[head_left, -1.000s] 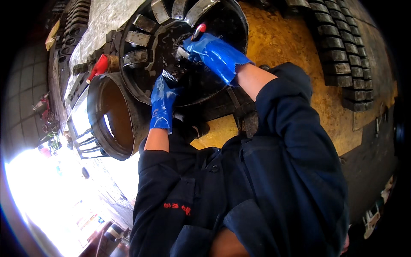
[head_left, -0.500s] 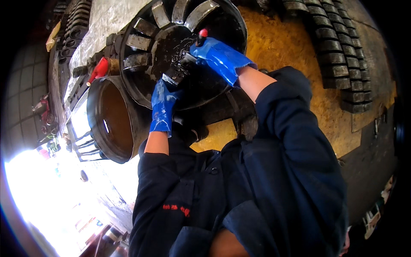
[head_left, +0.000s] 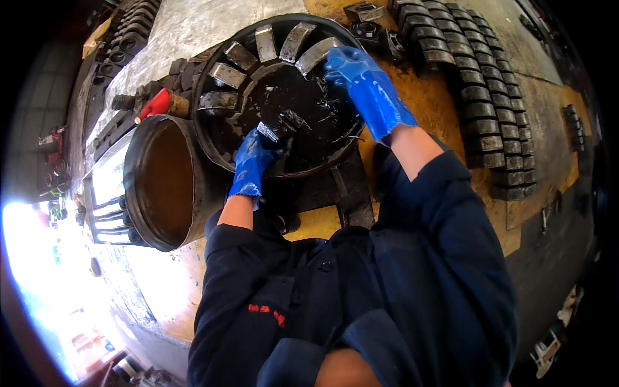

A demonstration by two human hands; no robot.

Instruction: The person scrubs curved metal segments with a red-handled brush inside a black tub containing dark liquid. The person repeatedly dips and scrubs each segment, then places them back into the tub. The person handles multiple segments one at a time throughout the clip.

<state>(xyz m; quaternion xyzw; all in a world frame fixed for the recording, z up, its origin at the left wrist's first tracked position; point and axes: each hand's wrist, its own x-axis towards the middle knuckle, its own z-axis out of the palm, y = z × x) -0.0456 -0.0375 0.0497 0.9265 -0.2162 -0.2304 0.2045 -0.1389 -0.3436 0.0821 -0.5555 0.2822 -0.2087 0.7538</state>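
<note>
My left hand, in a blue rubber glove, is closed around a dark curved metal block with a bright end face. It holds the block over the near left part of a round black pan, whose floor is dark and wet-looking with bits of debris. My right hand, gloved alike, is at the pan's far right rim with its fingers curled. Beside those fingers lies a long curved metal block; whether they grip it or something behind the glove is hidden. Several similar blocks line the far and left rim.
A metal drum lies open-ended left of the pan, with a red-handled object above it. Rows of stacked curved blocks stand on the yellowish floor at right. Loose dark parts lie beyond the pan's right rim.
My right hand has moved away from the block, right to the pan's rim; the red-tipped tool by it no longer shows. My left hand still holds its block. The view has shifted.
</note>
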